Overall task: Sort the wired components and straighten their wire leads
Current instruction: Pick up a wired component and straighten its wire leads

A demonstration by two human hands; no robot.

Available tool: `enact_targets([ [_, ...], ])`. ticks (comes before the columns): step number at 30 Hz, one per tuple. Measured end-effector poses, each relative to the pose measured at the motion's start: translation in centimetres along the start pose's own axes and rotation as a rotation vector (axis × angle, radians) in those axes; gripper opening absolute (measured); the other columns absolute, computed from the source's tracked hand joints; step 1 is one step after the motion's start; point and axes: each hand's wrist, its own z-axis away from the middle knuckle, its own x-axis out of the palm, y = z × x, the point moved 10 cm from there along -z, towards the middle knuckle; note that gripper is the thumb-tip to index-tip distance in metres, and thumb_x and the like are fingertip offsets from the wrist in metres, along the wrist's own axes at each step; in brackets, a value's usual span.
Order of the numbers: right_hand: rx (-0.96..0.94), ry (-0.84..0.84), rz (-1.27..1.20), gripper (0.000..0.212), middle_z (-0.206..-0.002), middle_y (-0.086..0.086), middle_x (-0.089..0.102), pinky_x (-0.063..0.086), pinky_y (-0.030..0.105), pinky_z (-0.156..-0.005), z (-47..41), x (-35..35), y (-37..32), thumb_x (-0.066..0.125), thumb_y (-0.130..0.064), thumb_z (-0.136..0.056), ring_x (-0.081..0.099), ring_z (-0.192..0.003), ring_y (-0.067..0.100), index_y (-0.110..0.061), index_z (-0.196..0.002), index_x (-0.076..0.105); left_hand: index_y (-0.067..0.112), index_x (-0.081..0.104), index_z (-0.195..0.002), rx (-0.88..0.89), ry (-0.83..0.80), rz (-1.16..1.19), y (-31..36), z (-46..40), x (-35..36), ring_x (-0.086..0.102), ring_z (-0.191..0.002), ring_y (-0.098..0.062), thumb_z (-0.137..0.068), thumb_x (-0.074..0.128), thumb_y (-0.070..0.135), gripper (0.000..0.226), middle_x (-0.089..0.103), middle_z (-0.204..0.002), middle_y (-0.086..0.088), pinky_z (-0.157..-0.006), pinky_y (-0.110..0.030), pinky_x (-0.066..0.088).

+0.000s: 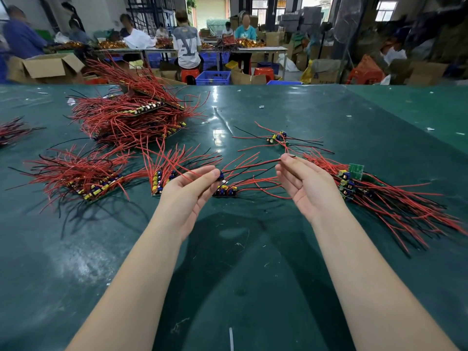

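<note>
A green work table (253,287) seen from above, both bare forearms reaching forward. At the far left, a tall tangled heap of boards with red leads (131,115) waits, by the look of it unsorted. Nearer on the left lie two fanned rows of boards (93,183), their wires splayed outward; whether these are finished is hard to say.

In the middle, the left hand (188,192) pinches a small wired component (221,175) between thumb and fingertips, raised above the table. Its red and black leads (253,164) run rightward to the right hand (304,183), which pinches their far ends between thumb and forefinger, the other fingers loosely spread. The wires look drawn nearly taut, so this seems to be the straightening pull itself. Just beneath lies a short board strip (225,192).

To the right sits a pile with leads lying roughly parallel (385,198), probably the done stack. Beyond the hands, a few loose components (277,138) remain. Much of the work appears still ahead.
</note>
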Motion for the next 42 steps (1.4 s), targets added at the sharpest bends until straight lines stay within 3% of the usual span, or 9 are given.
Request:
enact_targets([
  [11, 0.031, -0.032, 0.020, 0.006, -0.077, 0.012, 0.074, 0.056, 0.022, -0.060, -0.2, 0.2, 0.2, 0.069, -0.005, -0.085, 0.073, -0.071, 0.020, -0.001, -0.088, 0.067, 0.006, 0.066, -0.090, 0.030, 0.018, -0.011, 0.4, -0.1, -0.5, 0.069, -0.066, -0.005, -0.083, 0.066, -0.001, 0.010, 0.073, -0.072, 0.002, -0.064, -0.013, 0.053],
  [13, 0.080, -0.044, 0.013, 0.004, -0.075, 0.010, 0.074, 0.056, 0.021, -0.058, -0.1, 0.4, 0.5, 0.068, -0.007, -0.086, 0.073, -0.069, 0.018, -0.003, -0.085, 0.068, 0.007, 0.066, -0.089, 0.054, 0.030, -0.023, 0.6, -0.1, -0.6, 0.069, -0.066, -0.005, -0.084, 0.065, -0.002, 0.011, 0.073, -0.072, 0.002, -0.064, -0.012, 0.053],
  [17, 0.276, -0.035, -0.104, 0.021, -0.069, 0.007, 0.072, 0.055, 0.019, -0.052, 0.6, 0.7, 2.1, 0.069, -0.009, -0.084, 0.071, -0.063, 0.013, -0.006, -0.064, 0.075, 0.006, 0.066, -0.087, 0.105, 0.047, -0.054, 1.0, -0.1, -0.7, 0.070, -0.068, -0.006, -0.085, 0.064, -0.005, 0.012, 0.073, -0.071, 0.002, -0.064, -0.013, 0.053],
  [22, 0.381, -0.060, -0.199, 0.011, -0.070, 0.004, 0.072, 0.056, 0.019, -0.053, 1.2, 1.3, 3.0, 0.074, -0.010, -0.072, 0.070, -0.062, 0.011, -0.006, -0.062, 0.075, 0.006, 0.066, -0.086, 0.120, 0.060, -0.072, 1.0, -0.2, -0.8, 0.070, -0.068, -0.006, -0.084, 0.065, -0.005, 0.012, 0.073, -0.070, 0.002, -0.064, -0.013, 0.053],
  [26, 0.303, -0.066, -0.053, 0.022, -0.072, 0.006, 0.073, 0.055, 0.019, -0.052, 0.7, 0.9, 2.4, 0.070, -0.013, -0.083, 0.071, -0.063, 0.013, -0.009, -0.062, 0.076, 0.006, 0.065, -0.089, 0.085, 0.046, 0.002, 0.7, -0.3, -0.9, 0.070, -0.068, -0.010, -0.087, 0.061, -0.004, 0.011, 0.072, -0.071, -0.001, -0.065, -0.017, 0.055],
  [30, 0.270, -0.062, 0.007, 0.030, -0.072, 0.006, 0.073, 0.055, 0.018, -0.052, 0.4, 0.6, 2.2, 0.067, -0.014, -0.087, 0.071, -0.064, 0.012, -0.010, -0.058, 0.075, 0.008, 0.063, -0.096, -0.016, -0.043, 0.167, -0.1, -0.5, 0.2, 0.072, -0.074, -0.019, -0.092, 0.053, -0.004, 0.016, 0.070, -0.073, -0.006, -0.075, -0.031, 0.060],
  [38, 0.274, -0.041, 0.076, 0.013, -0.070, 0.007, 0.073, 0.054, 0.018, -0.049, 0.4, 0.3, 2.9, 0.066, -0.012, -0.089, 0.070, -0.059, 0.011, -0.005, -0.078, 0.068, 0.007, 0.063, -0.100, -0.060, -0.117, 0.363, 0.0, 0.3, 1.7, 0.072, -0.077, -0.021, -0.091, 0.052, 0.000, 0.016, 0.071, -0.075, -0.010, -0.075, -0.030, 0.059],
  [42, 0.307, -0.050, 0.127, 0.010, -0.066, 0.008, 0.072, 0.053, 0.018, -0.048, 0.5, 0.6, 3.9, 0.065, -0.009, -0.089, 0.069, -0.055, 0.010, -0.003, -0.081, 0.065, 0.006, 0.068, -0.101, -0.073, -0.190, 0.424, 0.3, 1.1, 3.0, 0.072, -0.078, -0.021, -0.075, 0.060, 0.005, 0.027, 0.070, -0.076, -0.011, -0.072, -0.029, 0.058],
])
